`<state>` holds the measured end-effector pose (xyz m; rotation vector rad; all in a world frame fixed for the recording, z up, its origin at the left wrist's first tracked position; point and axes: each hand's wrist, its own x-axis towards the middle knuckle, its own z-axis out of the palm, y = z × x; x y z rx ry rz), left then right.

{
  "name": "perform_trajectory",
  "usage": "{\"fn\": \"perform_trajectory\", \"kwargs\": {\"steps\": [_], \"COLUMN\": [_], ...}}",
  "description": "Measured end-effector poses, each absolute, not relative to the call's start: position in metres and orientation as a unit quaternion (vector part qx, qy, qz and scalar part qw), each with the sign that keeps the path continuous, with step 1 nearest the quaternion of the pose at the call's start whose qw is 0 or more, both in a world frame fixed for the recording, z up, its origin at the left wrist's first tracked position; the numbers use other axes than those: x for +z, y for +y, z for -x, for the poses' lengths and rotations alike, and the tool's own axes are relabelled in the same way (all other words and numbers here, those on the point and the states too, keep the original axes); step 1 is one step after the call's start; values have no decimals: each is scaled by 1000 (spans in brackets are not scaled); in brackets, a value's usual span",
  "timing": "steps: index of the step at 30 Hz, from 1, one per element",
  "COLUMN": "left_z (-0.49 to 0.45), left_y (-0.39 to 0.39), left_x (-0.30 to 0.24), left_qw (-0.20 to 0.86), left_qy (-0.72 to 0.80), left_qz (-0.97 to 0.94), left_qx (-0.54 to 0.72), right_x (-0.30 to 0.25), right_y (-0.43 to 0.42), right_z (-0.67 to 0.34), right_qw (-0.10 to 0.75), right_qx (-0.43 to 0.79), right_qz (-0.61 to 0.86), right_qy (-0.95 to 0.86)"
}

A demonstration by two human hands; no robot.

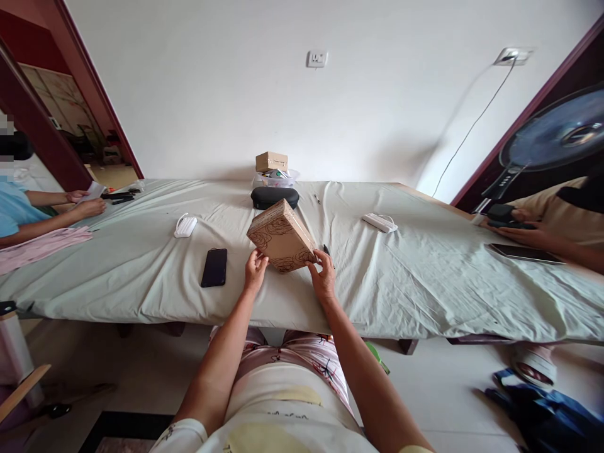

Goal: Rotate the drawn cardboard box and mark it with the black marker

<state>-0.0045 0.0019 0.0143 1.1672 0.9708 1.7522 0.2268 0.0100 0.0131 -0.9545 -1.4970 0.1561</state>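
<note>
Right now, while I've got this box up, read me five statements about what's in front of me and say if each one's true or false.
1. The left hand and the right hand are both on the cardboard box. True.
2. The dark thing lying just left of the left hand is a shoe. False: it is a black phone.
3. A black case lies beyond the cardboard box, on the wall side. True.
4. Bright red fabric lies under the cardboard box. False: the cloth there is pale grey-green.
5. A cord runs down from the right-hand wall socket. True.
</note>
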Motion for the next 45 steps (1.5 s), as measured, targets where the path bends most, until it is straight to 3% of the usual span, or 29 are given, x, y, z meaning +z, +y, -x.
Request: {"fn": "perform_trajectory", "kwargs": {"steps": [7,18,30,36,45], "left_z": [3,0,-12,-5,-6], "left_y": [4,-4,-5,-8,-13], "left_x": [9,6,5,8,19], "left_qw": [361,272,156,185,55], "left_qy": [371,468,542,531,471], "left_qz": [-493,-557,-627,-553,-598], "left_qx": [700,630,537,615,646], "right_x": [13,17,19,18,25], "right_y": [8,-3,-6,-6,-8], "right_z": [-229,-218,-216,-215,-219], "right_qw": [575,387,403,462,451], "right_qx": [88,109,108,150,211], "right_qz": [469,456,435,442,461], "right_qy": [-665,-794,-798,-754,-734]}}
